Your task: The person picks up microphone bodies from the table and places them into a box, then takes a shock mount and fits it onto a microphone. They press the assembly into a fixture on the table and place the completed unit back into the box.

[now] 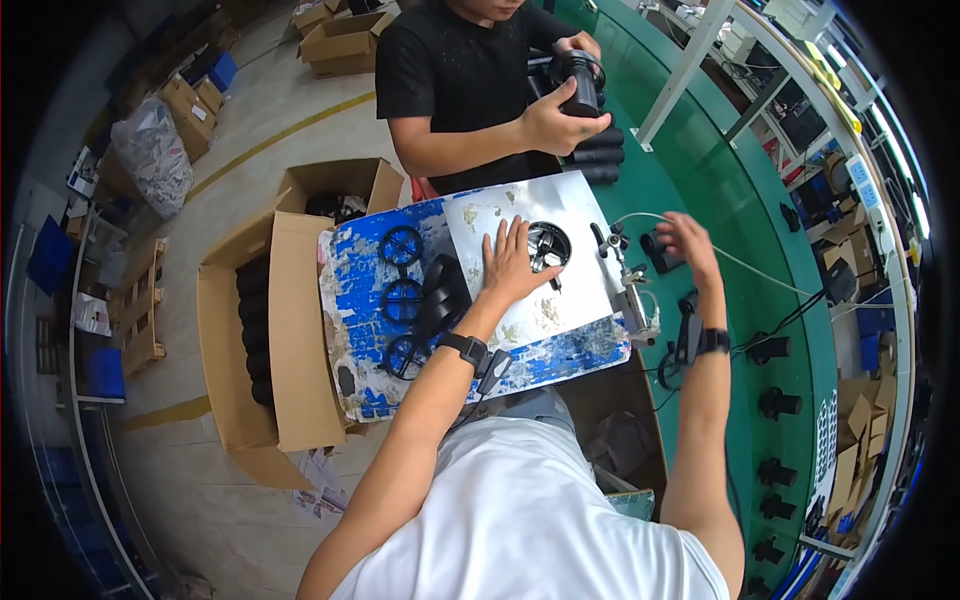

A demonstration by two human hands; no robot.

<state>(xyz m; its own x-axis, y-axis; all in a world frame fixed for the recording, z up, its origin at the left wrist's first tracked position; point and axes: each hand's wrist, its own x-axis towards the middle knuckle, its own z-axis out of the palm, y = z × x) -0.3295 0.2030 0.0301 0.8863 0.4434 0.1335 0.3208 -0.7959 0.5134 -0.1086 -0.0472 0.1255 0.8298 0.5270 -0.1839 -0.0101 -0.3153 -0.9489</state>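
Observation:
My left hand [508, 265] lies flat with spread fingers on a bare metal plate [545, 312], its thumb touching a black spoked ring [549, 248]. Over the green bench, my right hand [690, 248] is raised with its fingers apart, beside a short black cylindrical part [660, 252]; I see nothing held in it. A metal fitting with a thin hose [635, 300] stands at the plate's right edge, between my hands. Left of the plate, three black spoked rings [402, 300] and some black curved parts [440, 300] rest on a worn blue board [365, 270].
Across the board a person in black holds a black cylinder [580, 97]. An open cardboard box [305, 335] with black parts adjoins the board's left side. Several black fittings [778, 403] line the green bench [715, 440] at right. A metal shelf frame [690, 70] rises beyond.

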